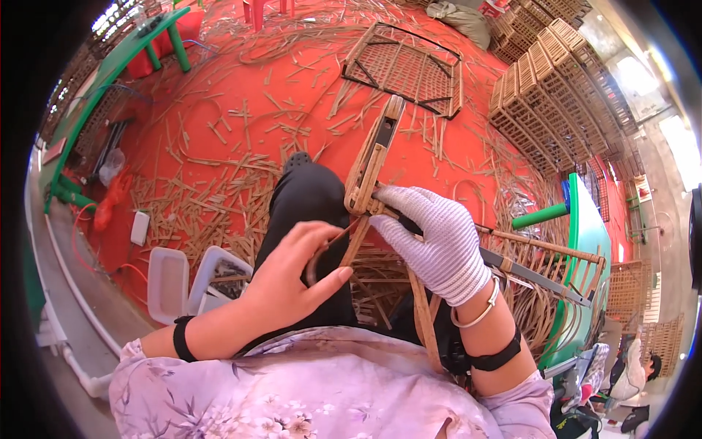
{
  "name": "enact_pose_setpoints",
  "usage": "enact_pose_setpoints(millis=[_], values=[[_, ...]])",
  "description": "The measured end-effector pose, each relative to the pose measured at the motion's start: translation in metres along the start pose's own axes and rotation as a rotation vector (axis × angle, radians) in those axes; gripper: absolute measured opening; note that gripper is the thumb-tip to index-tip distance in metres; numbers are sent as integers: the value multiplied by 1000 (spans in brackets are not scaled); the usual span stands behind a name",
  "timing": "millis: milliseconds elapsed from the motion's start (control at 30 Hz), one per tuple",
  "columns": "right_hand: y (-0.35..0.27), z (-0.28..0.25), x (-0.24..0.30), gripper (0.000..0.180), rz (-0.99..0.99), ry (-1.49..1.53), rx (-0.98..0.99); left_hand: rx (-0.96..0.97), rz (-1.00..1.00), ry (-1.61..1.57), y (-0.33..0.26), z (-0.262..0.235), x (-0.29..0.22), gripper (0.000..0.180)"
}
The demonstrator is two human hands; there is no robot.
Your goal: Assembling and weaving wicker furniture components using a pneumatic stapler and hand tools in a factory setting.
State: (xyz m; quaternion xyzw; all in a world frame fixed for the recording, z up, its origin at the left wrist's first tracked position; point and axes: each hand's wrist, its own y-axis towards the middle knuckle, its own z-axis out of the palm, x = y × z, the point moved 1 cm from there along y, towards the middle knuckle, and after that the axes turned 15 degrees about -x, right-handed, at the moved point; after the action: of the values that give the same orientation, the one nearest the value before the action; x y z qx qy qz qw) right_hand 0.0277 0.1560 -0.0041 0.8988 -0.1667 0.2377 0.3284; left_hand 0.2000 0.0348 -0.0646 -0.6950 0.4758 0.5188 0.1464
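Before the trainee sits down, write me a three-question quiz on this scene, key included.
1. Which hand wears the white ribbed knit glove that touches the long, narrow tan wood-like piece?

2. True or false: thin, flat tan strips lie scattered on the smooth red floor.

3. Where in the picture are the large brown slatted crates stacked?
A) Lower left
B) Upper right
C) Lower middle

Key:
1. The right hand
2. True
3. B
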Motion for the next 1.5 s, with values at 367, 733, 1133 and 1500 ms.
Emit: enact_pose_setpoints(millis=[367,733,1133,1500], values=[[-1,2,1,26,-18,-16,-24,71,-895,-812,18,25,-21,22],[-12,-3,4,30,-163,-103,11,111,-737,-825,3,16,-53,47],[-16,-1,-2,37,-159,-135,28,458,-545,-471,17,10,-92,50],[-18,-4,-1,23,-171,-162,6,300,-682,-867,33,-8,-86,48]])
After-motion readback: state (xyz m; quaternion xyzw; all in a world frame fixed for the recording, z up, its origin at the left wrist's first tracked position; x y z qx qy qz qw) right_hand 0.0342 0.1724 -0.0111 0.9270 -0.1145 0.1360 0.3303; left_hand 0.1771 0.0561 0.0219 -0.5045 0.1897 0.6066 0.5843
